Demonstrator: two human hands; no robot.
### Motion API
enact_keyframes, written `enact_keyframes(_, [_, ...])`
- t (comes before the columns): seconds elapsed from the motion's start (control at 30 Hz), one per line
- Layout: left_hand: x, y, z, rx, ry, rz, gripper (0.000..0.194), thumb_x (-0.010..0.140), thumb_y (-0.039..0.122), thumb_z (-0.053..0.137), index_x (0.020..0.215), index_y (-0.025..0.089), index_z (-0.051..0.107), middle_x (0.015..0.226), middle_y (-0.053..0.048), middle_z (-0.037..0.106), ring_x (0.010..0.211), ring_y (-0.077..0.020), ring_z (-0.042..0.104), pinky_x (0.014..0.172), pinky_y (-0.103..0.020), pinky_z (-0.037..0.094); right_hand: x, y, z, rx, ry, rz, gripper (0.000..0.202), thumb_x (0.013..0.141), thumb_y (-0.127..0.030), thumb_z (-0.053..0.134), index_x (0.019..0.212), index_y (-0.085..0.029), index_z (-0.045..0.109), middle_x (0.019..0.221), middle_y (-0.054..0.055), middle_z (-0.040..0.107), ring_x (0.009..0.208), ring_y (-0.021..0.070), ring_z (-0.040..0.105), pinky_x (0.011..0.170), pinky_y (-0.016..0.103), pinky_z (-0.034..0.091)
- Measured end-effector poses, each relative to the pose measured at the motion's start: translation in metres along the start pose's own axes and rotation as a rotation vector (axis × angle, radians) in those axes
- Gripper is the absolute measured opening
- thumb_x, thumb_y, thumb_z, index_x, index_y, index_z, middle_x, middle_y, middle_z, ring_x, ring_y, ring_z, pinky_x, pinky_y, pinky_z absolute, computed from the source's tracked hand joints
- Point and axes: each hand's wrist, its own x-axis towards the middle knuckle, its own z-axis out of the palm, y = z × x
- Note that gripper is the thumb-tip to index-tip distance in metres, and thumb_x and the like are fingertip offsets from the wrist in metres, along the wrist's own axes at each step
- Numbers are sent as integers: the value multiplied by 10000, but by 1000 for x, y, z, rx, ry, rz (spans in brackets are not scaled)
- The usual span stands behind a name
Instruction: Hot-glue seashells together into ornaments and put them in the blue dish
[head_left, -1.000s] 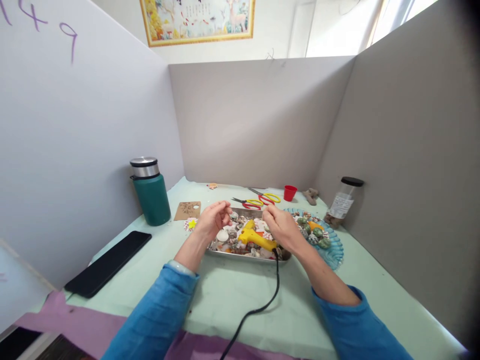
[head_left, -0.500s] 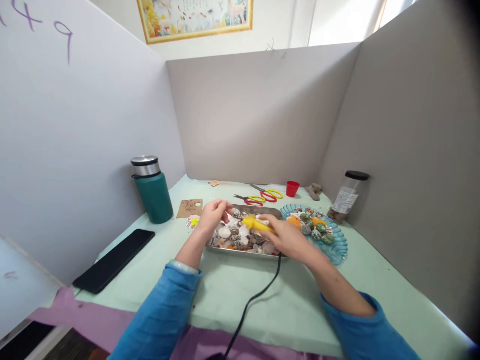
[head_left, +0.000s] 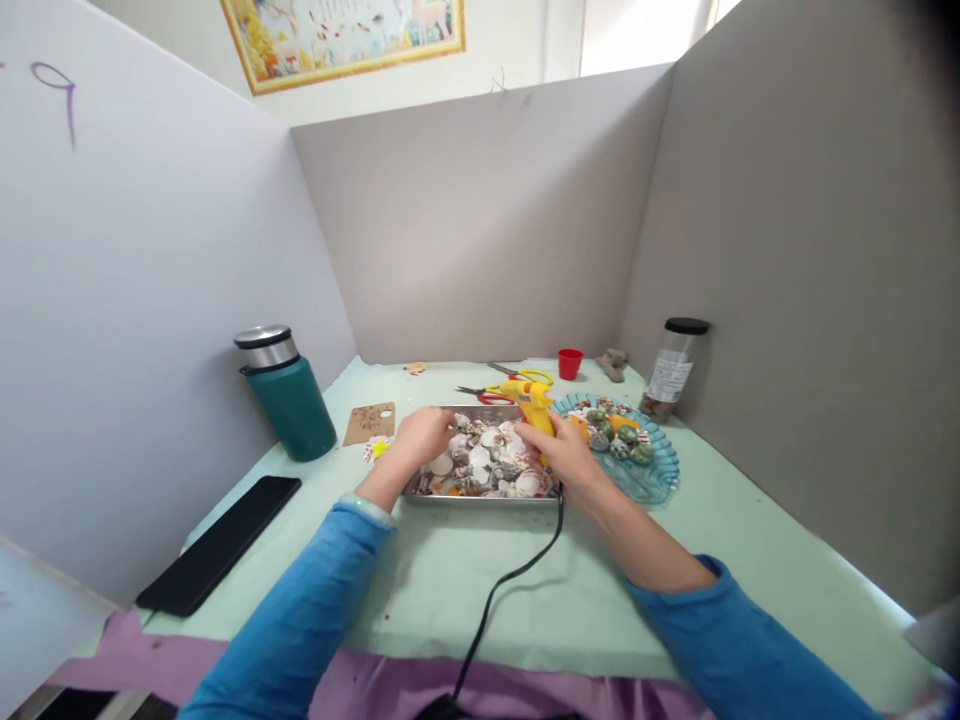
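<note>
A yellow glue gun [head_left: 534, 402] is gripped in my right hand [head_left: 574, 462], its nozzle pointing left above the tray and its black cord trailing toward the table's front edge. My left hand [head_left: 424, 438] is over the left rim of the metal tray [head_left: 480, 500], fingers drawn together; whatever they hold, if anything, is hidden. Many seashells [head_left: 480, 457], white, brown and speckled, fill the tray. Left of that hand lies a small decorated piece with a yellow star [head_left: 380, 448], close to a brown speckled card [head_left: 369, 423].
Behind the tray lie two pairs of scissors [head_left: 486, 395] and a red cup [head_left: 570, 364]. A blue glass plate [head_left: 660, 480] holds green and orange shells. On the right stands a black-lidded jar [head_left: 671, 375]; on the left, a green bottle [head_left: 289, 405] and a black phone-like slab [head_left: 221, 545].
My right hand has raised the glue gun and turned it more upright. The left hand has come down slightly at the tray's left side. The whole view has shifted a little.
</note>
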Motion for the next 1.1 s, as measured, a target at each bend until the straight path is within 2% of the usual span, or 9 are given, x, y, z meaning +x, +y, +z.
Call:
enact_keyframes(0.13, [16,13,4,188,-186,-14,134,652,179,672,771,208,725,891,-124,715,909,-267,641,794,-309,454,1,2,2,-32,16,4,270,685,-375,671,833,-184,549,534,-79,428,441,77,354,405,209,282])
enact_keyframes(0.3, [25,16,13,320,-330,-20,214,645,143,657,844,187,721,957,-136,712,951,-262,645,844,-322,462,0,2,3,-78,5,-11,266,684,-378,668,816,-184,543,525,-78,424,447,79,346,410,210,273])
enact_keyframes(0.47, [28,8,13,311,-375,9,337,659,161,627,984,207,704,968,-100,717,914,-235,654,786,-275,472,-3,-2,4,-106,3,-3,265,688,-385,659,819,-187,542,537,-72,441,447,82,351,409,214,264])
enact_keyframes(0.57, [27,4,7,240,-381,43,278,666,147,600,907,199,728,898,-71,729,848,-212,659,747,-253,465,-3,-2,4,-114,2,5,275,688,-396,657,820,-185,539,532,-75,432,446,83,347,407,215,250])
enact_keyframes(0.67, [24,2,-3,176,-340,38,215,699,158,572,848,174,727,846,-66,727,787,-194,654,698,-244,464,-2,0,4,-121,4,-14,276,686,-394,656,821,-177,553,549,-69,444,470,87,358,426,218,262])
enact_keyframes(0.73, [19,3,-10,56,-289,-7,187,735,177,554,845,156,704,824,-66,716,714,-168,644,638,-232,466,-1,2,4,-120,13,-37,280,683,-388,654,834,-167,571,569,-62,457,498,93,374,453,221,285])
enact_keyframes(0.87, [7,15,-19,-496,-195,-170,75,747,208,597,775,138,606,605,-15,619,483,-108,556,488,-209,446,1,4,4,-136,39,-61,290,685,-385,642,855,-156,589,592,-55,477,527,103,395,499,233,318])
enact_keyframes(0.93, [0,24,-19,-717,-176,-210,96,736,204,625,756,148,549,540,23,561,456,-99,540,486,-216,469,1,5,3,-158,57,-75,292,690,-382,634,870,-156,592,607,-50,493,536,107,401,513,238,324])
enact_keyframes(1.1, [-15,43,-11,-1080,-234,-240,240,705,258,705,786,153,505,587,5,608,545,-128,625,573,-275,547,3,8,2,-164,93,-121,288,672,-363,644,875,-171,570,680,-34,542,573,117,443,533,240,354])
